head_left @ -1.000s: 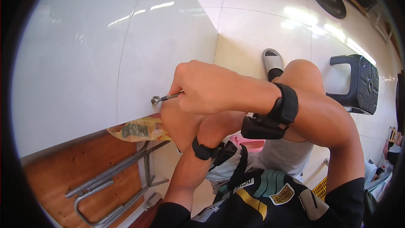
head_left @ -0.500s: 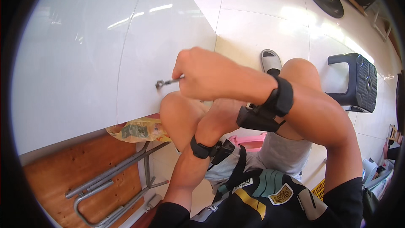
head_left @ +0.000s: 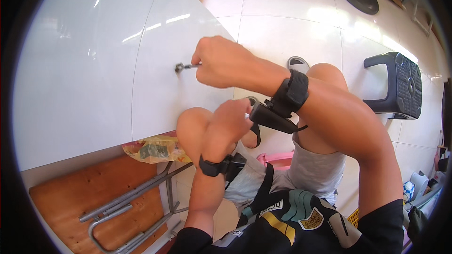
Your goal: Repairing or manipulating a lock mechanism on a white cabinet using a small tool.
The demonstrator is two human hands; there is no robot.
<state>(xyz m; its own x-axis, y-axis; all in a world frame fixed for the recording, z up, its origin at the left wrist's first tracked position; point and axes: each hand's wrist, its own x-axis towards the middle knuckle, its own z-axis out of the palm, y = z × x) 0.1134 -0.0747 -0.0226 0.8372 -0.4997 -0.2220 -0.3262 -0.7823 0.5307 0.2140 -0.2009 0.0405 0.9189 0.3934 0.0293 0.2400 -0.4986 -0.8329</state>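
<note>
Right hand (head_left: 223,63): grip closed on small metal tool (head_left: 184,67), tip against white panel (head_left: 94,66). Left hand (head_left: 226,129): loosely curled, empty, on knee. Step: apparently working a fastener; next, steady turning pressure.

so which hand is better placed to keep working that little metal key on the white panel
Right. The right hand already grips the metal key against the white panel, while the left hand rests low by the knee, away from it.

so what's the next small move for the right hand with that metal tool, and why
Probably turn the tool in place. The right hand pinches its shaft and its tip already sits on the white panel. The left hand rests idle on the knee.
</note>
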